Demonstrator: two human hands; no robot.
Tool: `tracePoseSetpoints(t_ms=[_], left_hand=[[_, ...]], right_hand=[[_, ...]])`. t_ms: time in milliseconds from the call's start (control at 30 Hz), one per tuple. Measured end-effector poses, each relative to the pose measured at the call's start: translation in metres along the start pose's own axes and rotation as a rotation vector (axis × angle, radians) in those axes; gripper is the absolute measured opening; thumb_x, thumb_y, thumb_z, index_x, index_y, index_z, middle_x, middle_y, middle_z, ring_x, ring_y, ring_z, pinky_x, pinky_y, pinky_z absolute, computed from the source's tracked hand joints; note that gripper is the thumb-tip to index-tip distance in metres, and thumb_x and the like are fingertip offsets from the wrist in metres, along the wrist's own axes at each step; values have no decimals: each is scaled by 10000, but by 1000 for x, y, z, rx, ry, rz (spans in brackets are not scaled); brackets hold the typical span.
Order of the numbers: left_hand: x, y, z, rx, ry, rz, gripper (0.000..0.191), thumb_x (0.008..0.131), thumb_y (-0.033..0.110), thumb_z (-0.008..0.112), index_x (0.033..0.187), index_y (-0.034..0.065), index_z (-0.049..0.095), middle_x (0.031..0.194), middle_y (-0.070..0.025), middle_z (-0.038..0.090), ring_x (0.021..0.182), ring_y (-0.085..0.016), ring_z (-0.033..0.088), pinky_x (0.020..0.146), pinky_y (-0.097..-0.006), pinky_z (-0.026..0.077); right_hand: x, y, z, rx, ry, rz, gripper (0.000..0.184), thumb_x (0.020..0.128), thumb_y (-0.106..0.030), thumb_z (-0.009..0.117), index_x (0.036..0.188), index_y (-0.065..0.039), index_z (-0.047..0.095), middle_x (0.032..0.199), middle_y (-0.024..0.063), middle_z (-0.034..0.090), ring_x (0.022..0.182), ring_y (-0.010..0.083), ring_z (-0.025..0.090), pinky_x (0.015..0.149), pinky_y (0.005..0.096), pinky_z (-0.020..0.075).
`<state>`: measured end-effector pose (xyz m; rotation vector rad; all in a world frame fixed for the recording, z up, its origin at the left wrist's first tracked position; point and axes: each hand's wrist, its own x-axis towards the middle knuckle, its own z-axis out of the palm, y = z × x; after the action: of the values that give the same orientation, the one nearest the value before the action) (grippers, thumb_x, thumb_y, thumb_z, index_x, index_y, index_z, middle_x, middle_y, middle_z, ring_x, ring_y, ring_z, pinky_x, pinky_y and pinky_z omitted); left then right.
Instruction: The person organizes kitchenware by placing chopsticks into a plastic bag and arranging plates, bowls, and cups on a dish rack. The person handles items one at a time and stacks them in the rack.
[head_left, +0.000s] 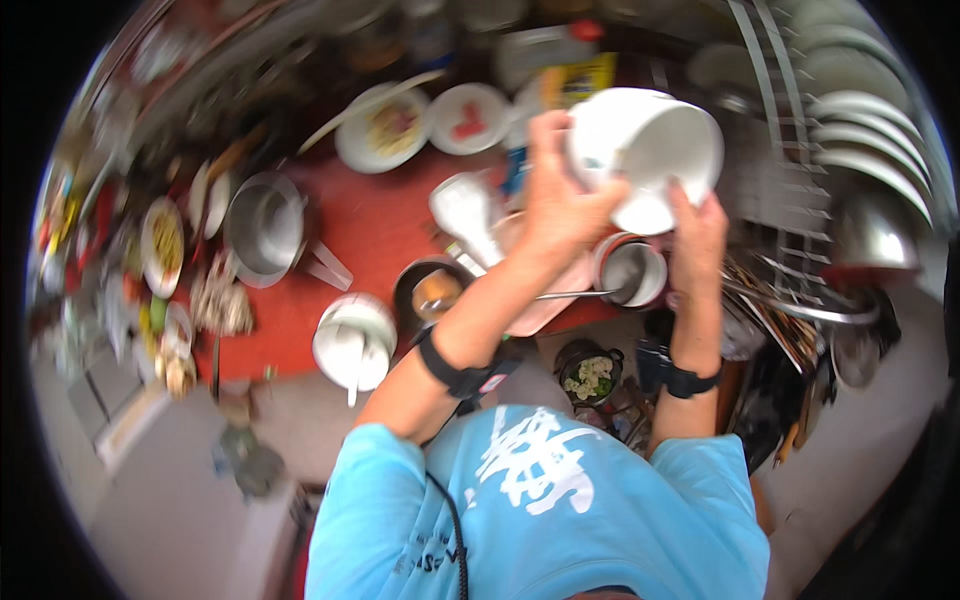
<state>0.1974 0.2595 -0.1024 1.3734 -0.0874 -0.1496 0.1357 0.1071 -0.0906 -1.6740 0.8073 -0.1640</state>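
Note:
A white bowl (600, 142) is held up and tilted between both hands, its opening turned to the lower right. My left hand (566, 176) grips its left side. My right hand (697, 217) has its thumb at the lower rim. A smaller white piece (645, 214) shows just under the bowl between the hands; blur hides whether it is separate. Below them stands a round container (651, 279) with a metal ladle (622, 292) across its mouth. Partly behind my left forearm lies a pink tray (559, 307).
A red-topped table (360, 217) bears a metal pot (262, 221), a white bowl (337, 341) with a spoon, a plate of food (382, 135) and a bowl with red pieces (469, 120). At right, a wire rack (795, 180) holds several white plates (870, 135). A pot of cauliflower (589, 375) sits lower down.

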Motion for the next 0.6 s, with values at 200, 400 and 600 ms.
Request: tracePoseSetpoints(t_ms=[200,400,600], left_hand=[[-42,15,-5,116,42,65,680,611,121,721,1170,18,348,1102,-204,441,1078,-344,483,945,-400,402],[-76,33,2,53,-6,21,710,660,157,760,1201,52,312,1133,-210,409,1085,-391,474,915,-430,422],[-79,35,-7,137,79,135,681,654,56,706,1207,33,309,1150,-230,412,1088,-422,474,931,-452,406]], right_hand=[[-27,1,-15,188,-176,112,305,928,-166,589,1138,47,531,893,115,643,612,153,597,380,249,380],[-59,2,-34,135,-51,6,321,947,-181,579,1185,19,498,918,129,632,599,177,602,391,264,420],[-76,-5,-44,61,65,-90,265,931,-152,606,1125,12,529,892,112,635,614,177,595,404,273,411]])
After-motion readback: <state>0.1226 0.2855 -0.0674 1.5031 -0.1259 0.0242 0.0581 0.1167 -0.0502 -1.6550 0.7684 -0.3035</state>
